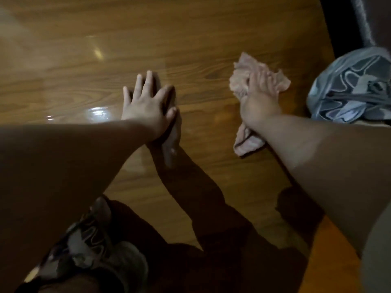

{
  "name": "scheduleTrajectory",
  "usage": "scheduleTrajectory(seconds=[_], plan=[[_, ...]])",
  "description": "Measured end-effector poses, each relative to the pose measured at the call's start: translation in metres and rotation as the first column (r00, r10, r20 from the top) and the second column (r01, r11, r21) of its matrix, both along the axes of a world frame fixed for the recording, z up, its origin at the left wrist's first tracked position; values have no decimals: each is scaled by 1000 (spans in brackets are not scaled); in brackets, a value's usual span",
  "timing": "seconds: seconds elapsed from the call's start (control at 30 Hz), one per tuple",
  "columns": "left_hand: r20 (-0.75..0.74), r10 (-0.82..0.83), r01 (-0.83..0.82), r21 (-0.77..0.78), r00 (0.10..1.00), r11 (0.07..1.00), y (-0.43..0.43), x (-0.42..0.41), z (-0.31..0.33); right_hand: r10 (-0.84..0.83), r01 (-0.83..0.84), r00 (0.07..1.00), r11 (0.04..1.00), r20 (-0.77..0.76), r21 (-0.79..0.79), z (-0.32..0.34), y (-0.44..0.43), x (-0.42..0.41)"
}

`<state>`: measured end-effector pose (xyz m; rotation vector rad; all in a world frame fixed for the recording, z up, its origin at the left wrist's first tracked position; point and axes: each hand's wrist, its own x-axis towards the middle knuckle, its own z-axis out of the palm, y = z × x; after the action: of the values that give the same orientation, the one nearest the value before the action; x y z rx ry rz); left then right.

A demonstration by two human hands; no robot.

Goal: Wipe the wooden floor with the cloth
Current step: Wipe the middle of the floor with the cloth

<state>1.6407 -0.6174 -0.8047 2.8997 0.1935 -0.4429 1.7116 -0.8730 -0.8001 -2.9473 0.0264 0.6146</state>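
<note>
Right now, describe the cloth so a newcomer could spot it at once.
The glossy wooden floor fills the view; follow it right toward the grey-blue patterned fabric at the edge. Just left of that fabric, the right hand lies on the cloth. It is the only pale pink, crumpled thing there; the left hand rests on bare wood.

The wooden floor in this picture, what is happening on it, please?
A person leans over the wooden floor to wipe it. The right hand presses a crumpled pink cloth onto the boards, fingers laid over it. The left hand rests flat on the floor with fingers spread, holding nothing, seemingly as support. A grey-blue patterned fabric lies bunched to the right, apart from the cloth. The floor shines at the left; whether it is wet I cannot tell.
</note>
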Motion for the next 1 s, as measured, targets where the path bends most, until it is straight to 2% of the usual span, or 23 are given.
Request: scheduleTrajectory(seconds=[0.1,0.17,0.2,0.27,0.3,0.37,0.4,0.53,0.57,0.67,0.8,0.87,0.93,1.0], plan=[[-56,34,-33,34,998,999,7,38,-7,-49,48,999,998,-10,-44,-12,-2,37],[-85,34,-30,50,996,998,12,32,-12,-98,96,995,994,-31,-58,-24,-6,24],[-76,33,-32,13,997,999,4,71,-10,-118,117,993,992,-15,-35,-18,-17,59],[-98,4,-3,14,995,1000,6,71,-9,-191,191,978,981,-87,-19,-20,-31,56],[-85,5,-7,-12,996,1000,-4,108,-5,-200,200,978,980,-62,-11,-10,-42,94],[-97,-8,8,-4,995,1000,-4,109,-3,-265,264,961,964,-82,-17,-12,-49,93],[-72,-4,2,-28,997,1000,-11,136,-5,-283,283,958,959,-36,-1,-8,-56,121],[-71,-16,12,-59,997,998,-23,161,-5,-403,403,915,913,13,-61,-7,-68,150],[-63,6,-10,-53,998,999,-29,182,-8,-389,390,921,919,19,-64,-7,-71,179],[-52,-12,11,-14,999,1000,-27,179,-8,-353,354,934,935,51,-10,-7,-70,182],[-69,40,-39,11,997,999,-36,182,-17,-94,94,994,996,65,-7,-7,-64,231],[-52,33,-33,0,998,999,-37,180,-15,14,-14,1000,1000,10,-6,5,-70,251],[-64,45,-44,18,997,999,-34,188,-16,54,-53,998,998,-28,23,6,-72,261],[-100,67,-66,16,993,998,-32,188,-15,8,-7,999,1000,-46,8,2,-69,237]])
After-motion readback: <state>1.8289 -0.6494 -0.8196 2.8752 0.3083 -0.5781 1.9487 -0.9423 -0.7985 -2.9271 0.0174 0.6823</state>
